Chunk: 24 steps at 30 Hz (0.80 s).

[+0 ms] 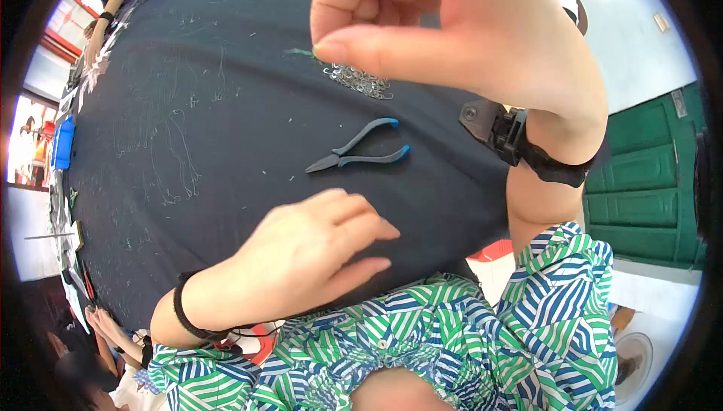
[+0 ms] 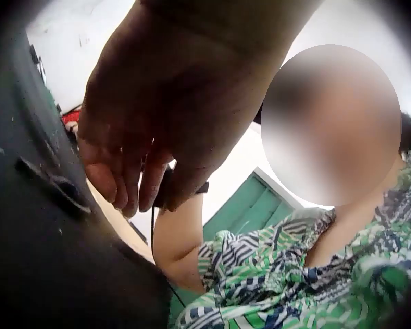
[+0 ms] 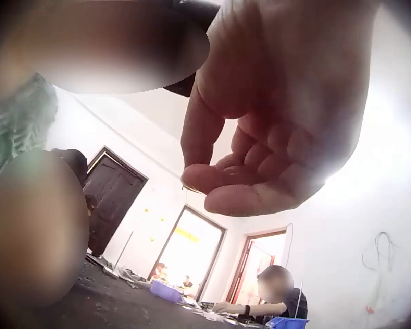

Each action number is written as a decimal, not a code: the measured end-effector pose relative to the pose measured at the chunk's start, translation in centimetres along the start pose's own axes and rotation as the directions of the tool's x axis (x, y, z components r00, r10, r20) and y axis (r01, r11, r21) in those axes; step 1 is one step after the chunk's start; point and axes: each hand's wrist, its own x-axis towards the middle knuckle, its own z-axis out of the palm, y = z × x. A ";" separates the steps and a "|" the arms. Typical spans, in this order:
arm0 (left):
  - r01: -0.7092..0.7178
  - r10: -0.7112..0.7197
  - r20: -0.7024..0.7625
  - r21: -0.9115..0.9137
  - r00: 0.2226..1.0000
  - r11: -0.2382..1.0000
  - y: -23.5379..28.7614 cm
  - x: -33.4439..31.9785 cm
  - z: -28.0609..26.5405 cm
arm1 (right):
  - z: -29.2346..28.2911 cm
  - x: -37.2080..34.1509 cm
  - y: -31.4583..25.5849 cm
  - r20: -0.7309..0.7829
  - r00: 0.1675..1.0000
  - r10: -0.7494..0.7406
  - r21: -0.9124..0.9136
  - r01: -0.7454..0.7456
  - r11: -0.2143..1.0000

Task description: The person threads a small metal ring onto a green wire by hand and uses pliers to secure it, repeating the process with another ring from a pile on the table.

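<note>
The right hand (image 1: 452, 42) is raised over the far side of the tabletop (image 1: 248, 178), its thumb and index finger pressed together and pinching a thin strand (image 1: 300, 52); the other fingers are curled in. The strand sticks out past the thumb tip, blurred in the head view, and the right wrist view shows a fine line hanging below the fingers. What it is made of cannot be told. A pile of small metal links (image 1: 358, 81) lies on the black cloth (image 1: 263, 117), partly hidden by that hand. Nearer the body are pliers (image 1: 343, 159), their grey-and-blue handles spread and their tip towards the left. The left hand (image 1: 301, 253) is held near the body-side edge, palm down, its fingers loosely bent and slightly apart, with nothing seen between them; the pliers are the tool nearest to it. Thin threads (image 1: 186, 151) trail in loops over the left part of the cloth, with tiny pale bits scattered about. A black strap (image 1: 557, 170) circles the right wrist, a dark band (image 1: 181, 309) the left. Blue bins (image 1: 62, 144) stand along the far left edge, where other people's arms show. A green door (image 1: 640, 178) is at right.
</note>
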 end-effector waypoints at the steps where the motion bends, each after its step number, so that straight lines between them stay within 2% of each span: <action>1: 0.034 -0.034 -0.026 -0.015 0.999 0.999 -0.1 0.4 -0.5 | 0.1 -0.2 0.0 -0.039 0.999 0.004 -0.001 -0.004 1.000; 2: 0.068 -0.070 -0.054 -0.029 0.996 0.997 -0.1 0.8 -1.0 | 0.2 -0.1 0.1 -0.052 0.999 0.005 -0.003 -0.005 1.000; 4: 0.212 -0.233 -0.213 -0.116 0.949 0.970 -0.1 1.3 -2.1 | 0.7 0.0 0.5 -0.050 0.999 0.003 -0.007 -0.003 1.000; 8: 0.281 -0.359 -0.414 -0.239 0.836 0.929 -2.4 0.8 -3.7 | 2.2 0.7 1.8 0.012 0.999 -0.036 -0.016 0.036 0.999; 9: 0.256 -0.380 -0.411 -0.326 0.829 0.910 -3.0 0.8 -4.1 | 2.4 0.6 2.1 0.053 0.998 -0.016 0.005 0.016 1.000; 12: 0.055 -0.341 -0.576 -0.455 0.743 0.889 -4.9 0.5 -4.4 | 2.9 0.6 3.0 0.139 0.989 0.051 0.054 -0.058 0.997; 15: -0.060 -0.277 -0.584 -0.490 0.763 0.870 -5.2 0.5 -4.3 | 2.9 0.7 4.0 0.128 0.972 0.196 0.171 -0.216 0.961; 18: -0.133 -0.222 -0.519 -0.561 0.825 0.817 -4.5 0.8 -3.5 | 2.9 0.9 4.1 0.180 0.960 0.214 0.216 -0.251 0.944; 20: -0.089 -0.206 -0.456 -0.546 0.866 0.833 -4.6 0.5 -3.6 | 2.8 0.9 4.3 0.207 0.955 0.214 0.209 -0.257 0.944; 23: 0.205 -0.382 -0.325 -0.466 0.865 0.861 -3.4 -0.6 -5.2 | 2.4 0.9 3.9 0.217 0.941 0.258 0.176 -0.298 0.938; 24: 0.241 -0.387 -0.344 -0.398 0.856 0.885 -3.1 -1.0 -5.7 | 2.3 0.8 3.9 0.220 0.935 0.280 0.173 -0.319 0.932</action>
